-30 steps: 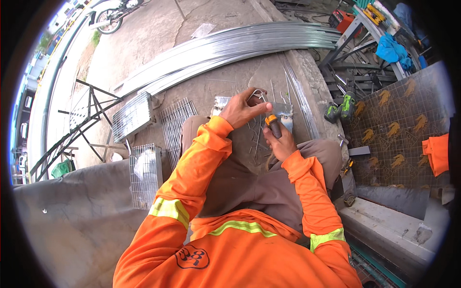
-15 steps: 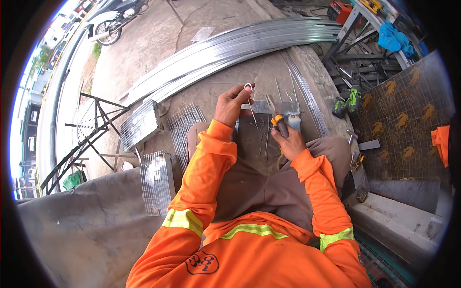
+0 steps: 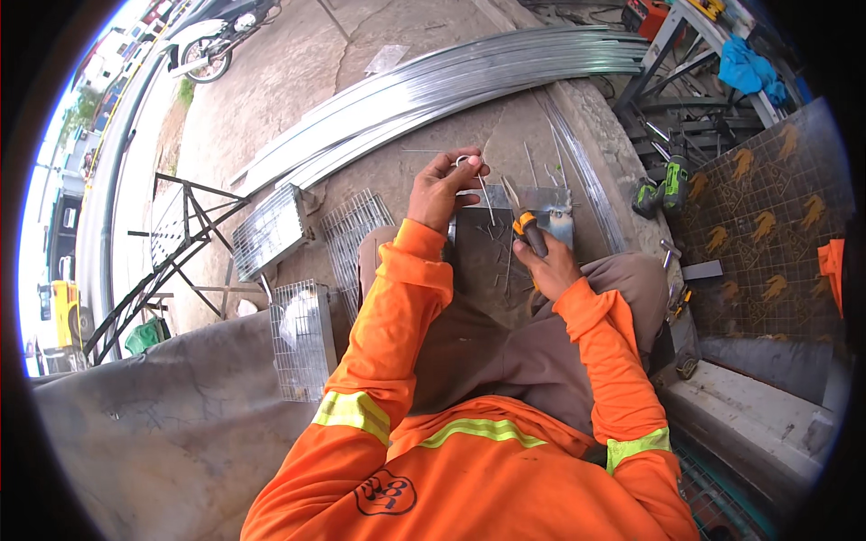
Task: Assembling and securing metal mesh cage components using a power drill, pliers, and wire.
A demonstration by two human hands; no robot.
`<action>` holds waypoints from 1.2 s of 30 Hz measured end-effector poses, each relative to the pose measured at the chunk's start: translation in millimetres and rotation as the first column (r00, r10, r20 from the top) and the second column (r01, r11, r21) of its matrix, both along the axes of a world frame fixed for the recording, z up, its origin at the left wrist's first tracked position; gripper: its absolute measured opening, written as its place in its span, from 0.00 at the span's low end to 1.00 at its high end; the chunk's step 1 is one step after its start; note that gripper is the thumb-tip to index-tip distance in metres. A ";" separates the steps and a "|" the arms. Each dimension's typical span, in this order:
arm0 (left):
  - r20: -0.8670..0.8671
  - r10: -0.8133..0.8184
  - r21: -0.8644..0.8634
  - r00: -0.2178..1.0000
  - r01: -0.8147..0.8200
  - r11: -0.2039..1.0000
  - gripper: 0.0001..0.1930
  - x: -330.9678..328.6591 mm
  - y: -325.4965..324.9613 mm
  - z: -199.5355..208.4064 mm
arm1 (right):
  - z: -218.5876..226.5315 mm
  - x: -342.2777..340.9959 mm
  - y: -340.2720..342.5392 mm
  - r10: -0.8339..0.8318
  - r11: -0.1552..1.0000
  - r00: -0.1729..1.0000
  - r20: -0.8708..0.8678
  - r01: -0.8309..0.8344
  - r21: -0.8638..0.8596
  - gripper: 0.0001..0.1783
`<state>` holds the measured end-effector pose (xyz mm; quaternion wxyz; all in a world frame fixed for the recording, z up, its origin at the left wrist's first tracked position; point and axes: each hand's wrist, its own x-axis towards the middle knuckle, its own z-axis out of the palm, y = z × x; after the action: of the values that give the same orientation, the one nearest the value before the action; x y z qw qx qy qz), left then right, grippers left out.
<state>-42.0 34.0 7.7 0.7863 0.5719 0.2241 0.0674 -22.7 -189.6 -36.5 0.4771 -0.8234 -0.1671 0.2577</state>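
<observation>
My left hand pinches a thin metal rod with a curled, hook-like end by the fingertips; its straight part slants down toward my lap. In my right hand is a pair of pliers with orange and black handles. Their long jaws point up and left, close to the rod but apart from it, as far as I can see. Beneath both hands, a sheet metal piece lies on the ground between my knees, with several short wire pieces scattered on and around it.
Wire mesh boxes stand to my left beside a black metal frame. Long shiny metal strips stretch across the ground ahead. On the right are a green cordless drill, a patterned board and a metal stand with a blue cloth.
The rod in my left hand has turned slightly, its lower end swinging right toward the pliers. My right hand stays almost in place. A yellow vehicle has appeared at the far left.
</observation>
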 end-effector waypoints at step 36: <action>0.123 0.185 0.414 0.975 -0.220 0.884 0.09 47.9 -47.0 -86.0 | 61.5 52.6 -86.7 -0.126 0.766 0.887 -0.445 0.371 0.524 0.30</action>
<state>5.9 -13.0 -78.4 0.6399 0.6995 0.2307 0.2190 29.9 -276.4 25.0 0.7646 -0.5792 -0.0297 0.2811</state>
